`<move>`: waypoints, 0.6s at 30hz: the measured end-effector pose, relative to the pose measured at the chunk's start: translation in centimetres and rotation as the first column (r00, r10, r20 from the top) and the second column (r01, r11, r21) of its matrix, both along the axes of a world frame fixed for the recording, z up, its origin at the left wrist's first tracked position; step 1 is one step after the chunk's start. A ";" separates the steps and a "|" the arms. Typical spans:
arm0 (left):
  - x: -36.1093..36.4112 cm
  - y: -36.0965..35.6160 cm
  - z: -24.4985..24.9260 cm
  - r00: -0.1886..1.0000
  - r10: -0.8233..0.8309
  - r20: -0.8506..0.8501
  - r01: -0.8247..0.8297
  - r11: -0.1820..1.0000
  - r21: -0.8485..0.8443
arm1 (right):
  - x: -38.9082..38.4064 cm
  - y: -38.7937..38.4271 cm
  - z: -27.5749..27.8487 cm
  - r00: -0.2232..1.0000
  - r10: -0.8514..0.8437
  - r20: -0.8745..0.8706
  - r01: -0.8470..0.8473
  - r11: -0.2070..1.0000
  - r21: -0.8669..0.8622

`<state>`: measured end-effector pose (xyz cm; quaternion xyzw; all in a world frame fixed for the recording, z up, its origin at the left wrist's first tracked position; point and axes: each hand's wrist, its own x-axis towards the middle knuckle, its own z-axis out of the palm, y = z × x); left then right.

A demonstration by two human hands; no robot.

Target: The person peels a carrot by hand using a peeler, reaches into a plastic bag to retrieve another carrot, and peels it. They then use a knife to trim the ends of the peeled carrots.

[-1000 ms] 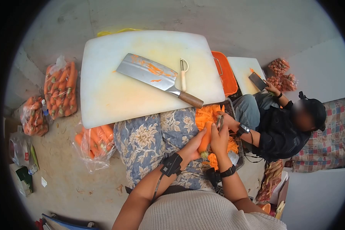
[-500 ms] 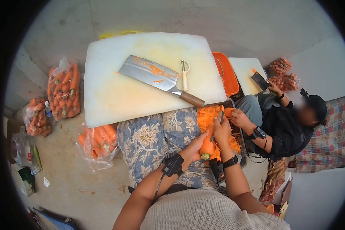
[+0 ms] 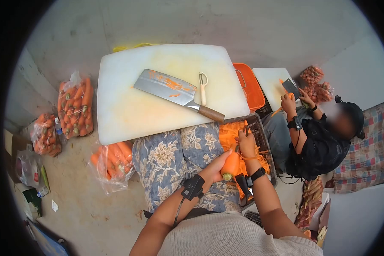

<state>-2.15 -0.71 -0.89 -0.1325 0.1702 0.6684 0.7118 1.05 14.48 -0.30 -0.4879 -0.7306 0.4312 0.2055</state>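
Observation:
My left hand (image 3: 217, 166) is wrapped round a thick carrot (image 3: 230, 166), its green-tinged stem end pointing toward me. My right hand (image 3: 246, 146) is closed on a peeler (image 3: 245, 128), partly hidden by the fingers, just past the carrot's far end. Orange carrot peels (image 3: 230, 131) lie heaped below both hands in a dark crate (image 3: 257, 123). Beyond my lap, a cleaver (image 3: 166, 87) with orange scraps on its blade rests on a white cutting board (image 3: 123, 115). A second peeler (image 3: 202, 91) with a pale handle lies beside it.
Bags of carrots (image 3: 76, 106) stand on the floor at left, another bag (image 3: 113, 162) beside my knee. An orange bin (image 3: 248, 85) sits right of the board. At right, a co-worker (image 3: 315, 145) holds a cleaver (image 3: 290, 88) and an orange piece over another white board (image 3: 269, 79).
My right hand and peeler have shifted slightly relative to the carrot, still held in my left hand. The co-worker's near hand has moved from beside the crate up to their board. The view has tilted slightly.

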 end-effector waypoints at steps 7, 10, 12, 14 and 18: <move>0.1 0.0 -0.8 1.000 -0.004 -0.027 0.005 0.999 0.041 | -0.1 -0.2 0.0 0.979 -0.069 -0.192 0.041 0.989 -0.144; 0.3 -0.2 -0.7 0.996 -0.052 -0.076 0.054 0.998 0.027 | 0.4 2.2 -1.3 0.948 -0.154 -0.279 0.117 0.983 -0.145; 0.2 -0.4 -0.4 0.989 -0.095 -0.113 0.097 0.995 0.012 | 0.7 2.7 -1.9 0.915 -0.240 -0.323 0.190 0.965 -0.180; 0.3 -0.4 -0.1 0.991 -0.085 -0.100 0.086 0.996 0.009 | 0.8 2.8 -1.9 0.916 -0.215 -0.337 0.142 0.963 -0.230; 0.1 -0.6 -0.1 0.992 -0.104 -0.072 0.106 0.994 0.016 | 1.1 3.7 -2.0 0.897 -0.292 -0.332 0.170 0.921 -0.351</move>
